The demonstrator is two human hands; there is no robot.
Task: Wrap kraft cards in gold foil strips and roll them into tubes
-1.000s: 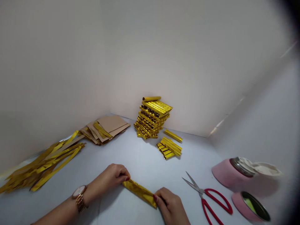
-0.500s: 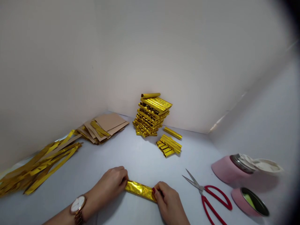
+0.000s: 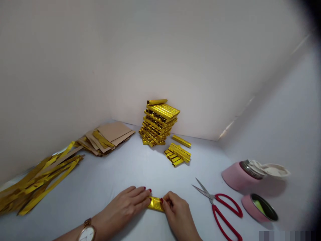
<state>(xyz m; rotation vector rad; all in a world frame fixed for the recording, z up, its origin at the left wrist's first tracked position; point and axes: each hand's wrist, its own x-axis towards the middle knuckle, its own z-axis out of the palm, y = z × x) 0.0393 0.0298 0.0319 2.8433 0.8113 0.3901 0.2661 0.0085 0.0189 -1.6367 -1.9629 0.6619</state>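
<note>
A short gold foil strip lies on the white table near the front edge, between my two hands. My left hand lies flat with fingers stretched out, pressing down on the strip's left part. A watch sits on that wrist. My right hand pinches the strip's right end with curled fingers. Only a small piece of the foil shows between the hands.
A tall stack of gold foil rolls stands at the back wall, with a smaller bunch beside it. Brown cardboard sheets and long gold strips lie left. Red scissors, a pink flask and its pink lid lie right.
The gold strip looks much shorter: my hands have come together over it. My left hand has gone from a pinch to lying flat on the foil.
</note>
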